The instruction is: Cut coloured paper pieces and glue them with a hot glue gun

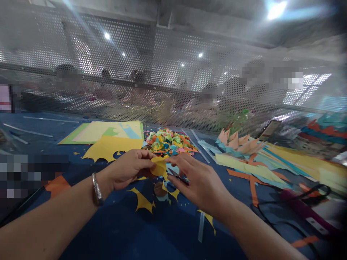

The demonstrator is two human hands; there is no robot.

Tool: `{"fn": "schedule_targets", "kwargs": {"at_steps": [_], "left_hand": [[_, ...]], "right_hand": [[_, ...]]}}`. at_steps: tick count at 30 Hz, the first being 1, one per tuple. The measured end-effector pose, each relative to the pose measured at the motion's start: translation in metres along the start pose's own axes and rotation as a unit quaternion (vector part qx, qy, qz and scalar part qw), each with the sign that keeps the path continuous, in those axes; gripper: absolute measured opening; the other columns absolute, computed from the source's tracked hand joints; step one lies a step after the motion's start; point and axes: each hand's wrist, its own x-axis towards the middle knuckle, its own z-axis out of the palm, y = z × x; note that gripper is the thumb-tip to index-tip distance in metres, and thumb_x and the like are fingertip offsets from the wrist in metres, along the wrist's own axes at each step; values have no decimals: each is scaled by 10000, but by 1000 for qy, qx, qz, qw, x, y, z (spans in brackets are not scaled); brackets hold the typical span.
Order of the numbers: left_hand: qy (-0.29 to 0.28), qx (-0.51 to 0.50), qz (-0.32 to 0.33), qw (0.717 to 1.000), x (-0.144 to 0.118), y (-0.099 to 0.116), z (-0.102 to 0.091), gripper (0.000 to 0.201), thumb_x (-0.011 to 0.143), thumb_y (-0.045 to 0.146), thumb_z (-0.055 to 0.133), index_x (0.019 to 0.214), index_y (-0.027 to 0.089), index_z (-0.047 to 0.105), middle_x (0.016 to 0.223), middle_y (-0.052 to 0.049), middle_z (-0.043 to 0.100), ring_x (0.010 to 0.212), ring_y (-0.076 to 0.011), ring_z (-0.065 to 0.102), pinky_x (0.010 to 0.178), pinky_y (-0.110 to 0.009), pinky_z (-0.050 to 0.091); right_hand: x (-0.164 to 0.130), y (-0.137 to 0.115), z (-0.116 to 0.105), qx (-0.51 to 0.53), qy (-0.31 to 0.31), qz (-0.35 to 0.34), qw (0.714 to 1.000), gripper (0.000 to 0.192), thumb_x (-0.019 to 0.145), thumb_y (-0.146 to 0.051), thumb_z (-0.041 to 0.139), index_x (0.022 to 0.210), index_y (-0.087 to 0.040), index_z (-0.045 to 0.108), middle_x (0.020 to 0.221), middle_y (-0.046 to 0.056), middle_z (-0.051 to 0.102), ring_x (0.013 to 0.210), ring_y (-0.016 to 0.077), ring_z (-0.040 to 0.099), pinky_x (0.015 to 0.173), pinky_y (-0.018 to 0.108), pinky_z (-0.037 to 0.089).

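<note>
Pinching a small folded yellow paper piece [159,167], the left hand [129,169] and right hand [195,180] both grip it. Pulling unevenly could tear that thin paper.

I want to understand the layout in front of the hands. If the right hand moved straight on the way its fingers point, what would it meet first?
The right hand points up-left at the small yellow folded paper piece that the left hand pinches; its fingertips already seem to touch it. Next would probably be the left hand's fingers.
</note>
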Motion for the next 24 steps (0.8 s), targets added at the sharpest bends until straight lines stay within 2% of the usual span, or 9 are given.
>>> {"fn": "schedule_targets", "kwargs": {"at_steps": [3, 9, 12, 18, 22, 24], "left_hand": [[7, -49, -20, 999, 3, -4, 3, 125, 622, 163, 698, 730, 133, 644, 755, -37, 660, 719, -134, 608, 737, -265, 469], [-46, -84, -15, 995, 7, -13, 6, 68, 618, 149, 705, 667, 140, 658, 727, -25, 669, 718, -139, 634, 838, -306, 464], [-60, -48, -11, 997, 7, -18, 9, 34, 666, 165, 646, 644, 142, 659, 679, -20, 656, 691, -145, 646, 797, -316, 479], [-50, -5, 0, 999, 2, -17, 15, 190, 746, 295, 592, 668, 137, 664, 700, -54, 664, 648, -162, 643, 688, -319, 495], [-59, 82, 60, 993, -1, -14, 16, 147, 727, 290, 646, 715, 145, 671, 662, -30, 655, 610, -131, 599, 643, -273, 475], [-41, 131, 92, 986, 0, -15, 15, 139, 738, 278, 639, 724, 146, 678, 639, -25, 651, 593, -125, 586, 629, -265, 469]], "right_hand": [[-1, -1, 2, 13, -2, -51, 999, 228, 886, -222, 481, 1089, -197, 581, 1030, 74, 605, 887, 197, 598, 753, 327, 475], [-1, 1, 3, 84, 28, -38, 995, 155, 899, -203, 473, 925, -188, 624, 938, 56, 579, 811, 155, 567, 724, 290, 461], [1, 1, 4, 138, 42, -3, 990, 100, 873, -198, 501, 861, -180, 599, 928, 58, 571, 804, 155, 554, 674, 271, 456], [4, 1, 5, 170, -2, 57, 984, 67, 847, -191, 512, 803, -187, 564, 742, 8, 555, 623, 123, 515, 560, 249, 419], [3, 1, 4, 192, 4, 77, 978, 70, 830, -190, 520, 769, -190, 554, 723, 4, 559, 603, 116, 509, 542, 243, 410], [2, 0, 5, 226, -8, 105, 968, 45, 837, -222, 520, 807, -194, 541, 738, 4, 572, 576, 111, 517, 515, 241, 412]]}}
